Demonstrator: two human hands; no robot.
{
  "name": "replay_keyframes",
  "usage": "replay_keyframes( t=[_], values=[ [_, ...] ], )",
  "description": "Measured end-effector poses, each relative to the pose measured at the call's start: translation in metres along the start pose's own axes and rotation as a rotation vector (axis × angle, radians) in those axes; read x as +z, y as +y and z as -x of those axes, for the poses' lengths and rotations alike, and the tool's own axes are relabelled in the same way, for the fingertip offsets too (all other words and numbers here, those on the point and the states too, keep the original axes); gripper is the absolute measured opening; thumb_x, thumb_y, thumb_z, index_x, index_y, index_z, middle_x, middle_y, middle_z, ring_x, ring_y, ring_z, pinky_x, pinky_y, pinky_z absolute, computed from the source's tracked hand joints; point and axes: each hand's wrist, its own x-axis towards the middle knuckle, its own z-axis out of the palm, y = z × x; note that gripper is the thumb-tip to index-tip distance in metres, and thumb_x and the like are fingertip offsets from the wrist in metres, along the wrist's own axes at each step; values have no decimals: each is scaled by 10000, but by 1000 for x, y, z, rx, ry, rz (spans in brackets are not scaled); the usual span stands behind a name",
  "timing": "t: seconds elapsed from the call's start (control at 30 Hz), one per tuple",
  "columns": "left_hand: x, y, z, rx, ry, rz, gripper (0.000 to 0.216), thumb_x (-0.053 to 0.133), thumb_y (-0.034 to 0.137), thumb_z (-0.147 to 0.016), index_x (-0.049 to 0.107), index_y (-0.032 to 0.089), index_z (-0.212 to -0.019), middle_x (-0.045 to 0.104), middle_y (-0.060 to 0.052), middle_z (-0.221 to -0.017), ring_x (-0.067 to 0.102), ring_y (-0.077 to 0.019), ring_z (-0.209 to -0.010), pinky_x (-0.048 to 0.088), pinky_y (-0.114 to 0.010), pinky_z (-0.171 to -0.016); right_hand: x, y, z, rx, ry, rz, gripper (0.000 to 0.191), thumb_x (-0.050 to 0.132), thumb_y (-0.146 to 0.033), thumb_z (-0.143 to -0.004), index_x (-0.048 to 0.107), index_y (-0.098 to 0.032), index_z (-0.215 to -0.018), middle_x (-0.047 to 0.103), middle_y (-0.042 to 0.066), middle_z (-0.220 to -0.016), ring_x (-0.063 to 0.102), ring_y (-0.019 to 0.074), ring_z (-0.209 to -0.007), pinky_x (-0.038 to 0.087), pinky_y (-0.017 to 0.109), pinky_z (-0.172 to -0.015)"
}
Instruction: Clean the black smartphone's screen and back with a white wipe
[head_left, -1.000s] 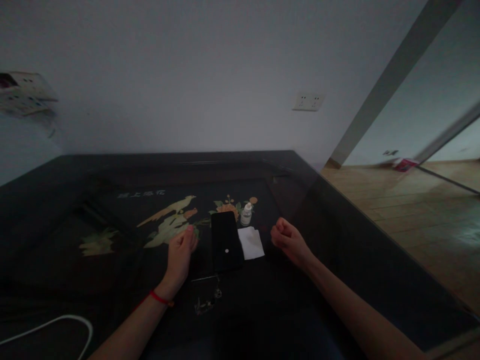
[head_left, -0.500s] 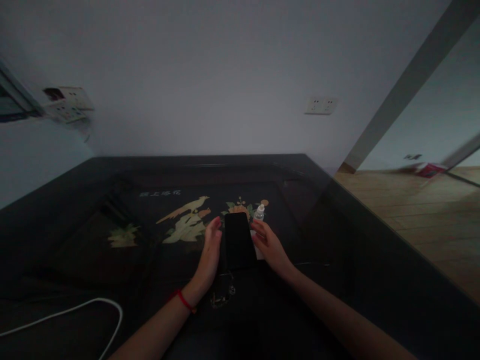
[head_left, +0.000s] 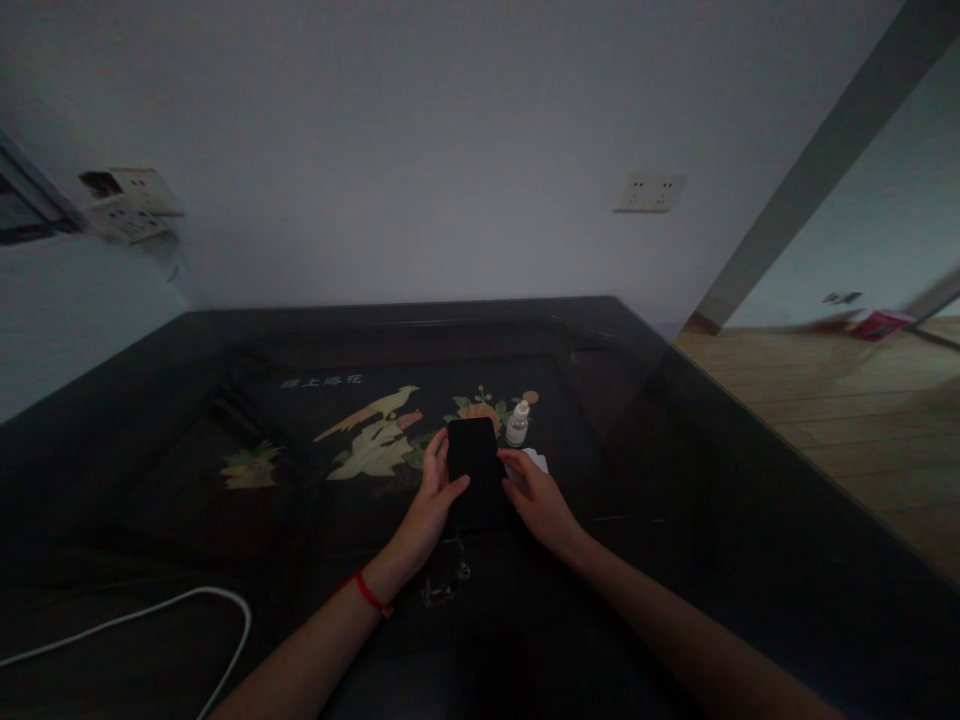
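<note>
A black smartphone point(head_left: 474, 470) with a dark screen is between my hands, near the middle of the table. My left hand point(head_left: 433, 495) grips its left side, the thumb lying over the front. At the right edge, the bent fingers of my right hand point(head_left: 534, 495) press against the phone. Partly under that hand is a flat white piece point(head_left: 537, 460), paper or cloth, I cannot tell which. Just beyond it a small clear bottle point(head_left: 517, 428) with a white cap stands upright. Nearer to me lies a transparent phone case point(head_left: 445, 580) with a pattern on it.
The dark glossy table point(head_left: 645, 450) carries a bird-and-flower picture and reaches to the wall. A white cable point(head_left: 202, 592) curls at the front left. Wall sockets point(head_left: 650, 193) sit above the table. Wooden floor point(head_left: 810, 400) shows on the right.
My left thumb has come over the phone's front, and the left fingers have closed on its side. My right fingers have moved in against its right edge. The view has shifted slightly.
</note>
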Motion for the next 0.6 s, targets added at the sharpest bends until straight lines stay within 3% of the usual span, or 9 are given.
replay_keyframes(
  t=[0.23, 0.4, 0.6],
  values=[
    [0, -1, -3, 1, 4, 30, 834, 558, 130, -647, 199, 283, -1384, 142, -66, -1579, 116, -171, -1446, 167, -330, -1161, 0, 2, -1, -20, 13, 43, 437, 501, -126, -790, 518, -224, -1215, 592, 74, -1246, 525, 208, -1201, 366, 433, -1066],
    [0, 0, -1, -4, -13, 49, 876, 553, 120, -628, 190, 302, -1403, 225, -73, -1558, 285, -226, -1397, 269, -390, -1128, -1, 3, -2, -35, 8, 44, 460, 495, -115, -777, 522, -240, -1219, 589, 63, -1257, 522, 205, -1207, 358, 437, -1074],
    [-2, 1, 0, -2, -26, 55, 880, 549, 123, -641, 175, 306, -1416, 204, -74, -1564, 297, -225, -1392, 283, -392, -1122, -1, 5, -2, -50, 5, 61, 482, 483, -107, -770, 522, -241, -1232, 586, 62, -1264, 522, 209, -1205, 363, 435, -1069]
  ],
)
